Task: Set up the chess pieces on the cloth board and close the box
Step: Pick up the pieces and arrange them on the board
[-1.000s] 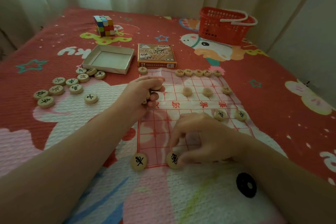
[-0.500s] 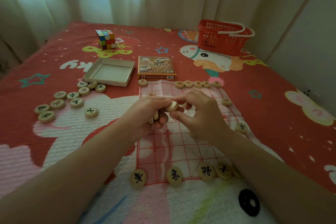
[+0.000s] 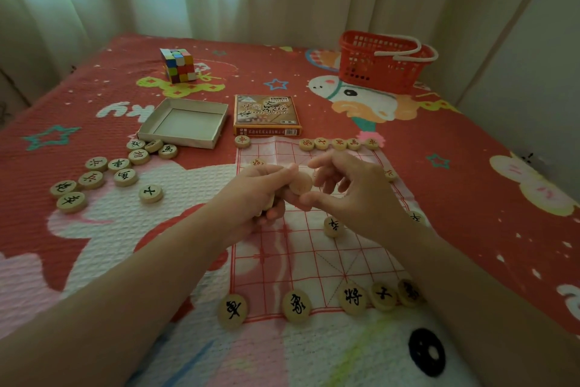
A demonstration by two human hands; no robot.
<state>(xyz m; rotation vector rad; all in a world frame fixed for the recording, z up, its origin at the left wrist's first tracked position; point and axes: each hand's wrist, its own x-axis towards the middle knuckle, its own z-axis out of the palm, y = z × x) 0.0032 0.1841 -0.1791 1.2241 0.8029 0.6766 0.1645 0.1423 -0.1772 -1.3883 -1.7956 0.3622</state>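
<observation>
Wooden chess pieces are only partly laid out. The left hand [image 3: 260, 195] is curled round a small clutch of pieces and holds one disc [image 3: 300, 187] up at its fingertips. The right hand [image 3: 354, 195], fingers loosely bent, has its thumb at that disc, but I cannot tell whether it grips it. Both hang over the cloth board [image 3: 314, 261].

On the person's side of the hands, the near row [image 3: 296, 306] has five black pieces with gaps. Beyond the hands, the far row [image 3: 339, 144] of red ones is gapped too. A few pieces sit close around the hands.

Left of the left hand, loose pieces [image 3: 119, 167] lie on the bed [image 3: 470, 198]. Beyond that hand the box tray [image 3: 185, 123] lies open, with the lid [image 3: 266, 115] beside it.

I judge the job roughly half done: both rows need filling, and the box is not yet closed.
</observation>
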